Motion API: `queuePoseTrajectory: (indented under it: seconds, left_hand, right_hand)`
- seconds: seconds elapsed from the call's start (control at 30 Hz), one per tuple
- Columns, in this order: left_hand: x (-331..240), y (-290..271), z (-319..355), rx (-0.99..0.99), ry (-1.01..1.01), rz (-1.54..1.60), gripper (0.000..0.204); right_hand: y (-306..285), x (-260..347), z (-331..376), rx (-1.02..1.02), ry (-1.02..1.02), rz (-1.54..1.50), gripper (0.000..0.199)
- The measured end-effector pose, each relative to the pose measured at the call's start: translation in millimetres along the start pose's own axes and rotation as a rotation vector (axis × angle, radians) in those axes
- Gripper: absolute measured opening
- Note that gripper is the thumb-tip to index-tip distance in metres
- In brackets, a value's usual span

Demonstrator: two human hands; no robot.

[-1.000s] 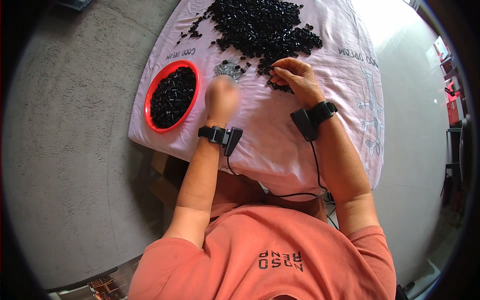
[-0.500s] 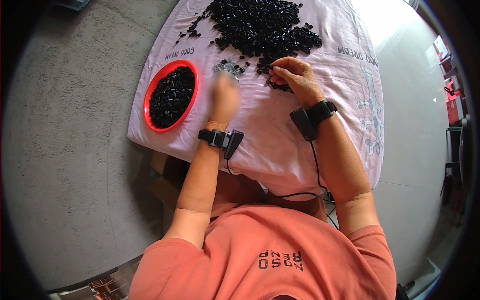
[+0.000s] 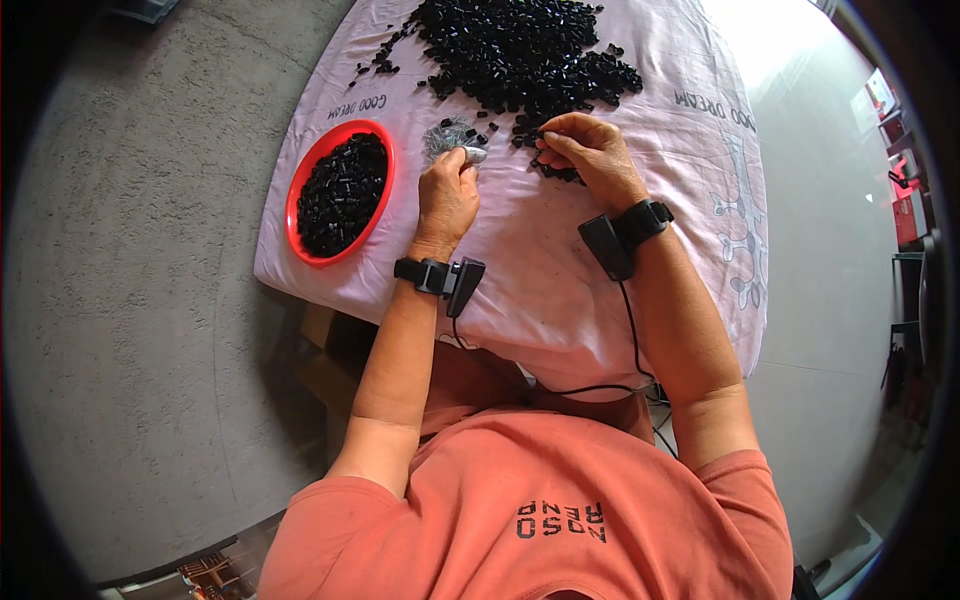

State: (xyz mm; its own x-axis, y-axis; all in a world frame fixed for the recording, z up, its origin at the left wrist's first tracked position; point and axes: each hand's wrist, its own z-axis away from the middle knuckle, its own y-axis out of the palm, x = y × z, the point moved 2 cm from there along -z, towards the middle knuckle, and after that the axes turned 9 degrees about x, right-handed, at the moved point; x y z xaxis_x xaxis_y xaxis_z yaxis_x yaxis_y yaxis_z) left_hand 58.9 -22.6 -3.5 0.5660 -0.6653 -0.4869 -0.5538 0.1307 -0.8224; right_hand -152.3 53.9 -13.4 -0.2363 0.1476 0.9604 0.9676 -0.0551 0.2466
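Observation:
My left hand (image 3: 447,207) is closed, its fingers curled at the near edge of a small heap of thin silvery metal pieces (image 3: 446,133). One of its fingertips has a silver-grey wrapping or cap (image 3: 472,155). Whatever lies in that grip is too small to make out. My right hand (image 3: 598,160) pinches thumb and forefinger together beside the near tip of a large pile of small black plastic pieces (image 3: 520,50); what is between the fingertips cannot be made out. Left of my left hand stands a red oval basin (image 3: 392,180) holding many similar black pieces (image 3: 345,195).
A pale pink printed cloth (image 3: 530,260) covers the work surface. Scattered black pieces (image 3: 385,67) lie at the pile's left side. Black straps with small devices (image 3: 440,278) sit on both wrists, and a cable (image 3: 632,330) runs down from the right one.
My left hand, blurred by motion before, is now sharp, and its wrapped fingertip shows beside the metal heap. My right hand stays almost where it was, still pinching.

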Motion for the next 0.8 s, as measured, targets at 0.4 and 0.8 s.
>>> queuePoseTrajectory:
  seconds: [0.4,0.8]
  left_hand:
    - [-0.9,0.9,0.0,0.062,0.019,-0.082,0.01]
    - [-1.9,-4.9,-0.5,0.07,0.011,0.061,0.019]
  right_hand:
    - [0.3,-0.3,0.2,0.006,-0.006,-0.007,0.014]
    - [-0.9,-0.8,0.1,0.019,0.005,0.022,0.015]
